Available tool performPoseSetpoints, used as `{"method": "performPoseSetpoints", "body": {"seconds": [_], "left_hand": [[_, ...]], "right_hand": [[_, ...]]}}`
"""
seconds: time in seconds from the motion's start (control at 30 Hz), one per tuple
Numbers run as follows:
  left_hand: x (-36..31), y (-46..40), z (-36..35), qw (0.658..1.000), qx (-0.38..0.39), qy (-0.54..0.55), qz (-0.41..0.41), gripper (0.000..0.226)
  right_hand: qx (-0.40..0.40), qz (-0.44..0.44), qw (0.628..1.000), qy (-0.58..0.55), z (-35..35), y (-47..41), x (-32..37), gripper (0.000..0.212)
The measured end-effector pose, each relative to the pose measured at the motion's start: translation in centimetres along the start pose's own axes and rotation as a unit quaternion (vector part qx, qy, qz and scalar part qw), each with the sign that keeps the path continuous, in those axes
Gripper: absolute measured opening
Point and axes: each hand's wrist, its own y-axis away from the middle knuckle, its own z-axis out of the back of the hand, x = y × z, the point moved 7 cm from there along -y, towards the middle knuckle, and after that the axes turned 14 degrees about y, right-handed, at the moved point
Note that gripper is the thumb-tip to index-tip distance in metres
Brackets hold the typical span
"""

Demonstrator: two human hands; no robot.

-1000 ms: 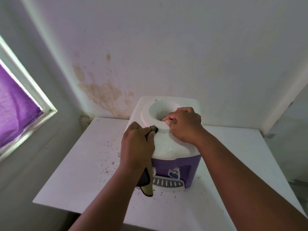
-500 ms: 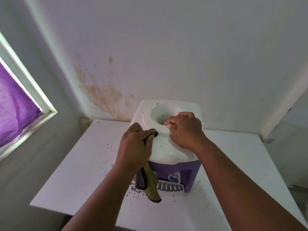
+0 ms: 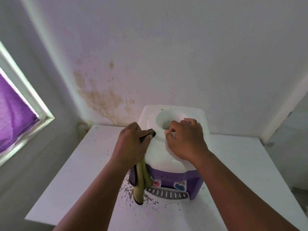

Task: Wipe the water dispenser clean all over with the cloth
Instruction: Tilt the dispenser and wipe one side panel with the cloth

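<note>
water dispenser (image 3: 168, 157): top specked, mostly unwiped
left hand (image 3: 131, 145): fingers clamped on cloth (image 3: 140, 184)
right hand (image 3: 185, 140): fingers curled on rim

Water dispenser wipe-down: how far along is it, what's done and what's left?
Little looks finished: specks remain on the water dispenser's white top. In hand: the left hand grips the cloth at the raised ring's left edge, most of the cloth dangling unused; the right hand grips the ring's rim. Left: the purple front, taps and drip tray. Debris lies on the table.
</note>
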Motion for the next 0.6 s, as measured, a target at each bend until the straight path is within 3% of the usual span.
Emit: {"method": "performPoseSetpoints", "body": {"seconds": [0.13, 0.33, 0.5, 0.6], "left_hand": [[1.7, -2.0, 0.5, 1.000, -0.004, -0.006, 0.017, 0.018], [3.8, -4.6, 0.5, 0.997, 0.060, 0.038, -0.018, 0.016], [5.6, -8.9, 0.2, 0.994, 0.092, 0.059, -0.030, 0.017], [6.9, -11.3, -0.2, 0.992, 0.112, 0.045, -0.033, 0.021]], "right_hand": [[0.052, -0.017, 0.998, 0.023, 0.5, -0.6, 0.9, 0.034], [0.134, -0.070, 0.985, 0.087, 0.6, -1.4, 3.6, 0.060], [0.066, -0.113, 0.989, 0.067, -0.7, -2.5, 8.3, 0.059], [0.037, -0.125, 0.990, 0.060, -1.6, -2.7, 9.1, 0.075]]}}
